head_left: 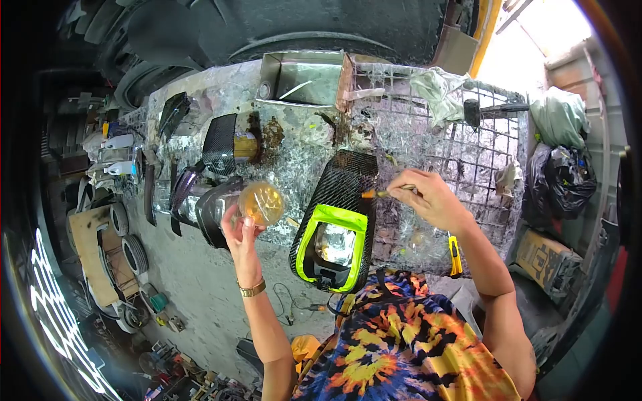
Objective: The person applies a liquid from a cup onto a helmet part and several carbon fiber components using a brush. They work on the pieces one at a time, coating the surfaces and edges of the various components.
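My left hand [242, 230] grips a clear plastic cup [262, 202] with amber liquid in it, held left of the carbon-fibre part. Between the fingers of my right hand [428, 197] is a small paintbrush [376, 194]. Its orange-brown tip is right at the edge of the black woven carbon-fibre part [344, 172]. Bright yellow-green tape [307, 244] frames an opening at the near end of that part, which lies on the worktable. A yellow utility knife [455, 256] lies below my right forearm.
On the stained worktable [394, 154] stand an open metal box [304, 79] at the back and a carbon-fibre piece [219, 144] at left. Dark moulded parts [210, 214] sit beside the cup. A hammer [495, 110] and cloth [438, 93] lie back right. Black bags [560, 177] hang at right.
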Motion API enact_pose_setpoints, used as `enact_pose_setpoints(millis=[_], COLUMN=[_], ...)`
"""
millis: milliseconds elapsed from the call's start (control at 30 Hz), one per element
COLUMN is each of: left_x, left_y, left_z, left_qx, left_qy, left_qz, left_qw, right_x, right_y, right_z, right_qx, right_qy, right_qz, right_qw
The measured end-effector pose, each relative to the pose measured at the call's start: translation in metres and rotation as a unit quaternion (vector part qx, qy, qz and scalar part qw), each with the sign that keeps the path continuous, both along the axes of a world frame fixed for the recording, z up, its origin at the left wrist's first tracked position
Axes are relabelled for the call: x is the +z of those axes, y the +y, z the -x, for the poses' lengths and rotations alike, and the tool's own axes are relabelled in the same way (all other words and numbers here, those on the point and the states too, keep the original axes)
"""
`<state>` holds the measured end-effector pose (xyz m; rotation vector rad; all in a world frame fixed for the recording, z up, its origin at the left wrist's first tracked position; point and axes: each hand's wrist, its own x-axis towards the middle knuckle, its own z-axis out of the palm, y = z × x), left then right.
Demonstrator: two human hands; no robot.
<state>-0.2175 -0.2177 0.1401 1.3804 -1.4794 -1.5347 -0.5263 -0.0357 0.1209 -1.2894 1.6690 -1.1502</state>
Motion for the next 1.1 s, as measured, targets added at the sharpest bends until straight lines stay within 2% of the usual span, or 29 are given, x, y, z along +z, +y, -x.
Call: enact_pose_setpoints(millis=[33,67,133,200,300,400,467,500,567,667,700,767,800,900,1033,1100], left_x=[0.000,-0.001,-0.001,0.001,0.006,0.011,0.014,0.016,0.019,0.021,0.022,0.023,0.023,0.021,0.018,0.018], left_y=[0.002,0.003,0.009,0.014,0.024,0.030,0.034,0.035,0.037,0.040,0.042,0.044,0.045,0.047,0.052,0.053], left_z=[-0.002,-0.004,-0.007,-0.010,-0.014,-0.015,-0.020,-0.023,-0.030,-0.036,-0.039,-0.041,-0.043,-0.046,-0.049,-0.049], left_qx=[0.000,0.003,0.004,0.012,0.028,0.051,0.053,0.055,0.060,0.068,0.070,0.077,0.080,0.072,0.077,0.072], left_qy=[0.001,0.006,0.010,0.013,0.005,0.009,0.008,0.009,0.009,0.012,0.010,0.008,0.004,0.020,0.060,0.082], left_qz=[0.002,0.001,0.000,0.000,-0.002,0.010,0.007,0.005,0.010,0.022,0.032,0.041,0.048,0.048,0.025,0.016], left_qw=[1.000,1.000,1.000,1.000,1.000,0.999,0.999,0.998,0.998,0.997,0.997,0.996,0.996,0.996,0.995,0.994], right_x=[0.001,0.000,-0.008,-0.046,-0.092,-0.106,-0.108,-0.105,-0.090,-0.067,-0.055,-0.035,-0.033,-0.033,-0.019,-0.008], right_y=[0.001,-0.003,-0.023,-0.048,-0.077,-0.085,-0.085,-0.081,-0.058,-0.021,-0.019,-0.022,-0.029,-0.074,-0.078,-0.063], right_z=[0.001,0.003,0.018,0.040,0.065,0.071,0.067,0.064,0.058,0.058,0.057,0.053,0.048,0.014,-0.025,-0.029], right_qx=[-0.016,-0.016,-0.057,-0.082,-0.103,-0.096,-0.097,-0.095,0.008,0.014,0.024,-0.040,-0.019,-0.066,0.001,-0.006], right_qy=[-0.072,-0.072,-0.137,-0.147,-0.150,-0.152,-0.141,-0.142,-0.032,-0.047,-0.045,-0.068,-0.068,0.090,0.144,0.085], right_qz=[0.001,0.003,-0.117,-0.132,-0.132,-0.141,-0.053,-0.051,-0.006,-0.024,-0.020,-0.056,-0.047,0.013,0.056,0.045], right_qw=[0.997,0.997,0.982,0.977,0.974,0.973,0.984,0.984,0.999,0.998,0.998,0.995,0.996,0.994,0.988,0.995])
